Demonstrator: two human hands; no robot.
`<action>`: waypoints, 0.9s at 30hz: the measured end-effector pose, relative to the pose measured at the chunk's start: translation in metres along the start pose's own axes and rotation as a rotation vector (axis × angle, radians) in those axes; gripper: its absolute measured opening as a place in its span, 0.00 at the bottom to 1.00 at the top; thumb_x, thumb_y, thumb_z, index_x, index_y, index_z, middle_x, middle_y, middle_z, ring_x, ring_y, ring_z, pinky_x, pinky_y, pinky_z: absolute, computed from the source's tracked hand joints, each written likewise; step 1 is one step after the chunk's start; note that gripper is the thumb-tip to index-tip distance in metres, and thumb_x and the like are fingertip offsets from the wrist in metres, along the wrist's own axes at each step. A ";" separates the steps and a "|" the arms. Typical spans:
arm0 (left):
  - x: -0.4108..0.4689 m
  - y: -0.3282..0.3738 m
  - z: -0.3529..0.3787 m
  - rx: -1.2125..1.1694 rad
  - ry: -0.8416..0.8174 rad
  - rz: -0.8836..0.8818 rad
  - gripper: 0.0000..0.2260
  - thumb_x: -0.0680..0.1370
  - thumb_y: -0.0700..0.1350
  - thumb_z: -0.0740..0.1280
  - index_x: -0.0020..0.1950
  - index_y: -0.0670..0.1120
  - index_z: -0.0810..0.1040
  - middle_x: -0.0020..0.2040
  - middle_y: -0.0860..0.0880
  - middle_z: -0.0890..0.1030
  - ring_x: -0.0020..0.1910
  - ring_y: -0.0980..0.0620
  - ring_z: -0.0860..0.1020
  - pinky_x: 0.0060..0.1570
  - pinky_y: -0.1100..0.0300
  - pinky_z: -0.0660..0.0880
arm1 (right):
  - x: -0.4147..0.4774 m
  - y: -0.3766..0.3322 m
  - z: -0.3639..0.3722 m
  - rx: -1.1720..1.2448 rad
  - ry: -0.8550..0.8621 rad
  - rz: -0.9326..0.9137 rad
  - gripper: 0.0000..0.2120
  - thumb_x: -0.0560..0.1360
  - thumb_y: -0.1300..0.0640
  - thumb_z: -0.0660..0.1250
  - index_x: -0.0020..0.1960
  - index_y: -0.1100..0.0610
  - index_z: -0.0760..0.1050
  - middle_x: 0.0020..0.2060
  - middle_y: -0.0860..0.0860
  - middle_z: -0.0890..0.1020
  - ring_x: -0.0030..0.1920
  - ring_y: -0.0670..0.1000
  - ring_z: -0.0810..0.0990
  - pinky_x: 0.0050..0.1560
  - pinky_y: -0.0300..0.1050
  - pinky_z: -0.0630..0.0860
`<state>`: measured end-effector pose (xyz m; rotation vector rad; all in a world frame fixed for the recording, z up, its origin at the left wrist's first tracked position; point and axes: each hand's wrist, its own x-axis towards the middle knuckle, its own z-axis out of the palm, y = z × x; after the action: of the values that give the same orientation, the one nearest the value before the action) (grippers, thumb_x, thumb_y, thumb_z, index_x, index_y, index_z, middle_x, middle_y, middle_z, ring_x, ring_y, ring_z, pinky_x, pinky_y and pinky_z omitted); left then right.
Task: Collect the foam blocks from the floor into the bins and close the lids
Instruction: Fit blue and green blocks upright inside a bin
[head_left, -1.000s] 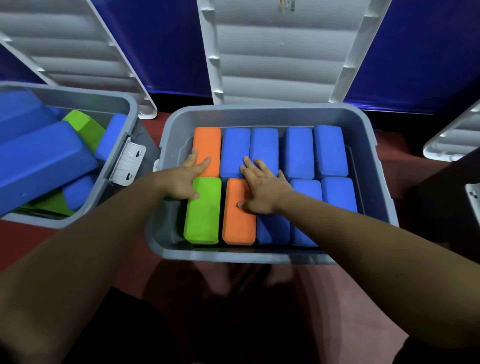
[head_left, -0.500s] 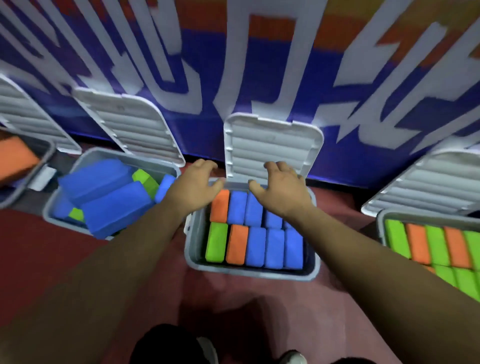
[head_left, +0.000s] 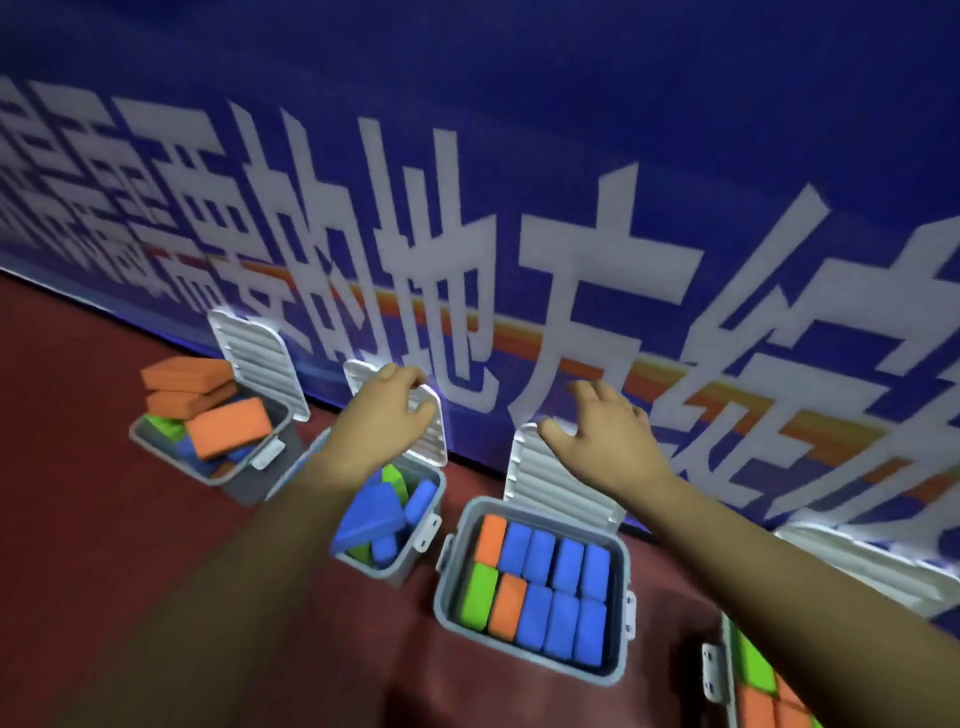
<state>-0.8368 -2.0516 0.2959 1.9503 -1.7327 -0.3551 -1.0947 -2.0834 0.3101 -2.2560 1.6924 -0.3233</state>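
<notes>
A grey bin (head_left: 442, 587) on the red floor holds foam blocks (head_left: 563, 597) packed flat in two rows: mostly blue, two orange, one green. Its white ribbed lid (head_left: 550, 483) stands open against the wall behind it. My right hand (head_left: 597, 431) hovers at the lid's top edge with fingers spread and the thumb near the rim, gripping nothing. My left hand (head_left: 384, 415) is raised in front of the neighbouring bin's lid (head_left: 437, 441), fingers loosely curled, with nothing seen in it.
Left of the packed bin, a second bin (head_left: 387, 567) holds tilted blue and green blocks. Farther left, a third bin (head_left: 156, 441) is heaped with orange blocks (head_left: 228, 426) above its rim. A fourth bin (head_left: 727, 670) shows at the lower right. A blue banner wall runs behind.
Both hands left the blocks in the bin and rose toward the upright lid. The view pulled back and up, so more bins and the wall now show.
</notes>
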 end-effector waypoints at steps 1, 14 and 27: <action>-0.003 -0.006 -0.016 0.014 0.017 0.002 0.16 0.79 0.47 0.64 0.65 0.44 0.75 0.62 0.47 0.75 0.58 0.47 0.76 0.60 0.54 0.71 | 0.000 -0.012 -0.004 -0.003 0.009 -0.005 0.31 0.77 0.37 0.59 0.73 0.54 0.65 0.69 0.54 0.71 0.68 0.57 0.69 0.69 0.58 0.62; -0.062 -0.221 -0.180 0.118 0.060 0.058 0.16 0.79 0.49 0.65 0.64 0.43 0.75 0.61 0.46 0.76 0.60 0.47 0.75 0.57 0.54 0.71 | -0.014 -0.251 0.085 -0.027 0.015 -0.017 0.28 0.78 0.39 0.59 0.71 0.55 0.66 0.68 0.56 0.71 0.67 0.58 0.71 0.71 0.59 0.62; -0.015 -0.404 -0.182 0.024 -0.090 -0.056 0.14 0.77 0.46 0.68 0.60 0.41 0.78 0.56 0.45 0.78 0.57 0.46 0.77 0.57 0.58 0.69 | 0.056 -0.343 0.204 -0.061 -0.111 0.127 0.27 0.78 0.40 0.60 0.71 0.53 0.67 0.64 0.55 0.73 0.64 0.58 0.72 0.70 0.57 0.64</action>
<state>-0.4039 -1.9765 0.2337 2.0317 -1.7479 -0.4506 -0.7011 -2.0264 0.2476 -2.1525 1.7985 -0.1172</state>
